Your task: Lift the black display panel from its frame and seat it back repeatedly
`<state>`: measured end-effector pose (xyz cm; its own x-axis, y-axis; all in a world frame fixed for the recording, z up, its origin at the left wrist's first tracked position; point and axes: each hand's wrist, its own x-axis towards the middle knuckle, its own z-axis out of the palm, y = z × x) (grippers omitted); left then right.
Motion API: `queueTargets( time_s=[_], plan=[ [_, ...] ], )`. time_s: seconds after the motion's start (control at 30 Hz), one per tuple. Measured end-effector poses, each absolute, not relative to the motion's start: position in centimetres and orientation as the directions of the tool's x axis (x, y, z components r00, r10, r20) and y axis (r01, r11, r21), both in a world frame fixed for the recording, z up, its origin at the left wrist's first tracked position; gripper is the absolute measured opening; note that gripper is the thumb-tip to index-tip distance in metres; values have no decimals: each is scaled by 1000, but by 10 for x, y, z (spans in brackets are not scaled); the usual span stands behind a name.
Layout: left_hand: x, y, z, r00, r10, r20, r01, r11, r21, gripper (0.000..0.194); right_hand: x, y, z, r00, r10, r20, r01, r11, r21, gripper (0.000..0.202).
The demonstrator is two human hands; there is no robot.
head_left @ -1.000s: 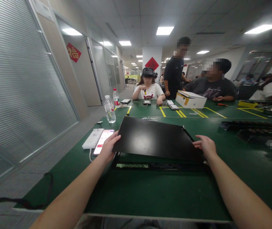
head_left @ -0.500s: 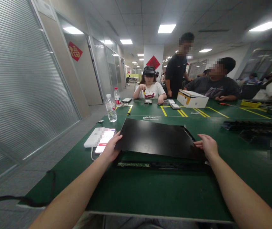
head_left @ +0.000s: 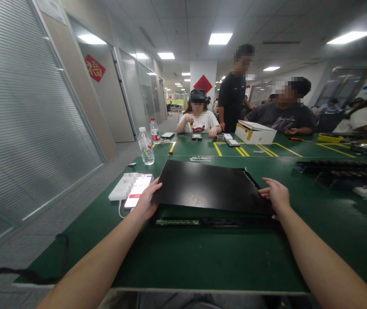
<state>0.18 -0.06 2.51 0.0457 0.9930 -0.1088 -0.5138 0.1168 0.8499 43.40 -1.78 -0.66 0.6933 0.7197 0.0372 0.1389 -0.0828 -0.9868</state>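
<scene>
A thin black panel lies tilted over a dark frame, its far edge raised. My left hand grips the panel's left edge, thumb on top and the other fingers hidden beneath. At the right edge is my right hand, its fingers partly spread and touching the panel's side without closing round it. Below the near edge a green circuit strip shows in the frame's dark bar.
A phone and white power bank lie left on the green table, near a water bottle. Dark strips lie right. Across sit people, with a white box.
The view has turned slightly to the right. My right hand's fingers are a little more spread at the panel's edge. The panel has barely moved.
</scene>
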Motion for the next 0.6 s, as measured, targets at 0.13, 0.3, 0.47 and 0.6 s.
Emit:
queueTargets(
  time_s=[0.13, 0.3, 0.47, 0.6],
  plan=[
    [0, 2, 21, 37, 994, -106, -505, 110, 856, 53, 431, -19, -5, 682, 729, 53, 193, -110, -975, 46],
    [-2, 4, 18, 74, 996, -45, -486, 75, 870, 58, 433, -19, -3, 646, 762, 39, 223, -141, -965, 51],
    [-2, 4, 18, 47, 998, -45, -488, 62, 871, 56, 449, -16, -5, 585, 799, 138, 391, -129, -911, 59],
    [-2, 4, 18, 61, 997, -50, -489, 74, 869, 58, 458, -11, -10, 579, 800, 161, 424, -126, -897, 64]
  ],
)
